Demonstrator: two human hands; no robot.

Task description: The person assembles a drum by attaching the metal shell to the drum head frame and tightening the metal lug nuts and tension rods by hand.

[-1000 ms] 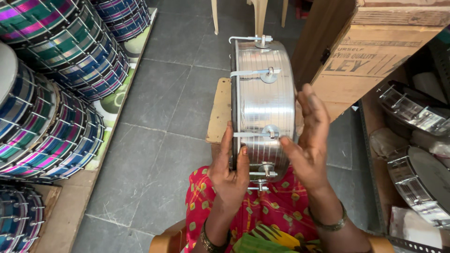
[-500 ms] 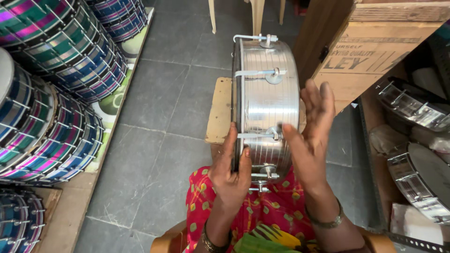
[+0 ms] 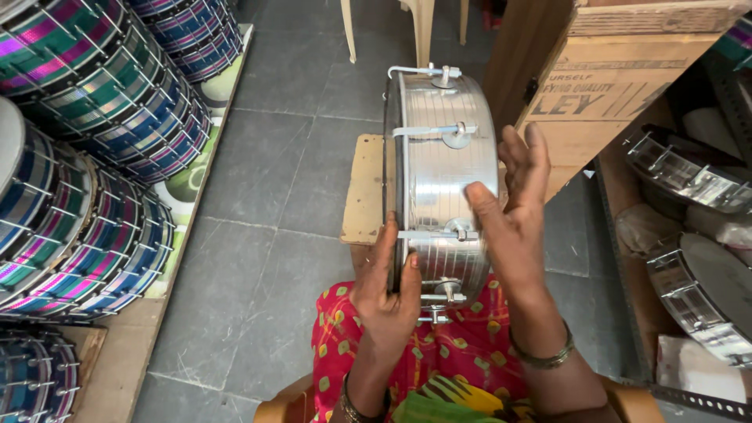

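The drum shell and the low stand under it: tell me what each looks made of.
Drum shell: seemingly polished metal, steel or aluminium; mirror-bright with fine ribbing, and the tension rods look metal too.
Low stand: seemingly unfinished wood; pale, matte, square-edged board.

Grey stone-tile floor [image 3: 274, 196], pale chair legs [image 3: 423, 31]

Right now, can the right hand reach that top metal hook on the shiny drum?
Probably yes. The right hand already rests against the drum, and nothing lies between it and the top hook.
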